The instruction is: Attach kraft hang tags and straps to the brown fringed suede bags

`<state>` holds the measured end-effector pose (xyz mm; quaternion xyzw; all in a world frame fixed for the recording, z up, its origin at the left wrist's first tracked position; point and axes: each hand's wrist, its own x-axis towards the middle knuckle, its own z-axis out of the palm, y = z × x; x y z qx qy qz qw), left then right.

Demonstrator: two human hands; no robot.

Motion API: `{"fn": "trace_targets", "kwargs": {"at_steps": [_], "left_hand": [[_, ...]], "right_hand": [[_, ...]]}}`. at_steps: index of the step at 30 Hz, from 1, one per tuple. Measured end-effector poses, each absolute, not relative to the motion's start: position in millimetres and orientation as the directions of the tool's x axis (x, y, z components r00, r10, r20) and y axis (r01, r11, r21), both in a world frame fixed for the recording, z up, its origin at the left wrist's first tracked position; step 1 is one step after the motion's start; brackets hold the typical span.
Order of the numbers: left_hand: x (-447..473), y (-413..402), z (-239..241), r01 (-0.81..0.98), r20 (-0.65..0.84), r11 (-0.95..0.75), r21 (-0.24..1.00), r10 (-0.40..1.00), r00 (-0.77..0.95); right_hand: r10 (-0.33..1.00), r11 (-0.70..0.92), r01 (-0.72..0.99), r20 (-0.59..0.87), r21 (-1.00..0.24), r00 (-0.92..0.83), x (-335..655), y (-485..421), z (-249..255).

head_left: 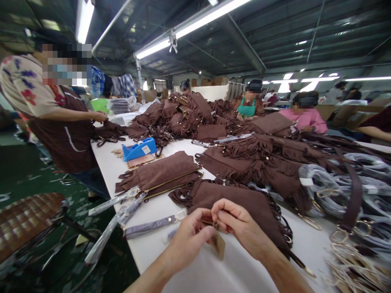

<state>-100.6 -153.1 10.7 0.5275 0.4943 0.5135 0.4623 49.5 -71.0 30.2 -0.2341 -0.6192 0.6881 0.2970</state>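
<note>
A dark brown fringed suede bag [232,199] lies flat on the table just in front of me. My left hand [194,234] is at the near edge of the bag, thumb and fingers closed on a small tan tag [218,246] that hangs below them. My right hand [233,221] meets it there, its fingertips pinched close to the tag's top; what they hold is too small to make out. Left of my hands lies a grey wrapped strap [152,226] with a metal clasp.
More brown bags [165,173] lie ahead, with a large heap [183,114] behind. A blue tape dispenser [139,149] stands at the left. Plastic-wrapped straps [324,183] and pale cords [357,266] lie at the right. A person [58,114] stands left; others sit across the table.
</note>
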Motion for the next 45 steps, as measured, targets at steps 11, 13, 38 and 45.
{"fn": "trace_targets", "kwargs": {"at_steps": [11,13,38,45], "left_hand": [[-108.8,-154.9,1.2,0.199,-0.052,0.072,0.977,0.993,-0.105],[-111.0,-159.7,-0.3,0.229,-0.043,0.065,0.971,0.994,-0.099],[-130.4,-213.8,7.4,0.663,0.030,-0.044,0.747,0.999,0.032],[-133.0,-213.1,14.8,0.362,-0.124,0.094,0.927,0.990,0.060]], "right_hand": [[0.676,0.085,0.034,0.032,-0.996,-0.736,57.6,-67.1,28.5],[0.665,0.215,0.119,0.056,-0.969,-0.745,57.8,-67.6,27.4],[0.524,0.356,0.339,-0.114,-0.871,-0.844,22.9,-130.5,10.6],[0.459,0.344,0.314,-0.133,-0.885,-0.879,32.8,-120.6,17.8]]}}
